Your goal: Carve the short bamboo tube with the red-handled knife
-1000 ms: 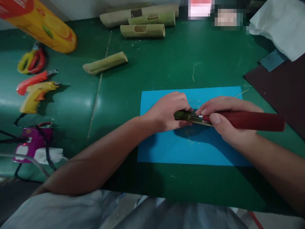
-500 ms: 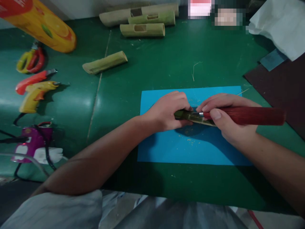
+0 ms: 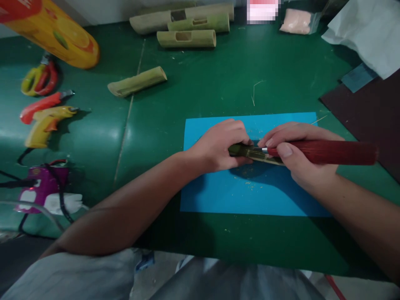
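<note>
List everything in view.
Bamboo piece: one, dark green, centre
Long metal-tipped tool: one, red handle, right
Rectangular sheet: one, blue, centre
Shavings: several, tan, centre
Hollow bamboo tubes: about five, greenish tan, back, left
Printed container: one, orange, back left
Scissors: one, yellow, red, left
Plastic-handled implement: one, red, left
Plastic glue gun: one, yellow, left
Boxy power strip: one, purple, left
Plastic adapter: one, white, left
Cords: several, black, grey, left
Filled clear bag: one, pink, back
Crumpled material: one, white, right
Flat sheet: one, dark brown, right
Small square: one, grey, right
Tabletop: one, green, throughout
Clothing: some, grey, bottom
Left hand: one, on bamboo piece
Right hand: one, on tool
</note>
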`<control>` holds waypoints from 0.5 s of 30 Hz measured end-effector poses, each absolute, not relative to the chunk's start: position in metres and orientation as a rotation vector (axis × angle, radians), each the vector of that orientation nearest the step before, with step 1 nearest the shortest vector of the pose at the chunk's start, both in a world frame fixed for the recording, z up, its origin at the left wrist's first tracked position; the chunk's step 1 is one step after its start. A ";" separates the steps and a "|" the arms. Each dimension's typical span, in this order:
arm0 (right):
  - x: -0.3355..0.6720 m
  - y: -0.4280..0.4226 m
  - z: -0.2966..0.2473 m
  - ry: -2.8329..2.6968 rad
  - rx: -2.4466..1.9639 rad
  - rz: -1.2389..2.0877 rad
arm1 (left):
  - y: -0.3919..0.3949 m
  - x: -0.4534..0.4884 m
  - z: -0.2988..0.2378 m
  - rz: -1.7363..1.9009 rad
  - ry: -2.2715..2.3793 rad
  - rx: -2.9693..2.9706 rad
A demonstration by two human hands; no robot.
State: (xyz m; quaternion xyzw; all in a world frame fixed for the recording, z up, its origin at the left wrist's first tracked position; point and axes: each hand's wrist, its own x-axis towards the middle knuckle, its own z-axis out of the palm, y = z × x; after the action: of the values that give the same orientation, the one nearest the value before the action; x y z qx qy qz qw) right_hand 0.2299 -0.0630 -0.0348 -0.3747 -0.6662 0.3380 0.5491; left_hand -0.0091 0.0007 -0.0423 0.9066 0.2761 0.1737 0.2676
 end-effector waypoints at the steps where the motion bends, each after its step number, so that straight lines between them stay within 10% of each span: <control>1: 0.230 -0.063 -0.034 -1.584 -0.881 0.806 | 0.001 -0.009 -0.042 0.465 0.742 2.446; 15: 0.230 -0.062 -0.030 -1.679 -0.908 0.780 | 0.002 -0.007 -0.041 0.467 0.730 2.461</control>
State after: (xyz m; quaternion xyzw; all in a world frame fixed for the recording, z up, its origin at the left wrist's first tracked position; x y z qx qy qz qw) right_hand 0.2301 -0.0624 -0.0303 -0.3778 -0.6983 0.3247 0.5140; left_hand -0.0074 0.0021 -0.0413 0.9099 0.2699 0.1728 0.2632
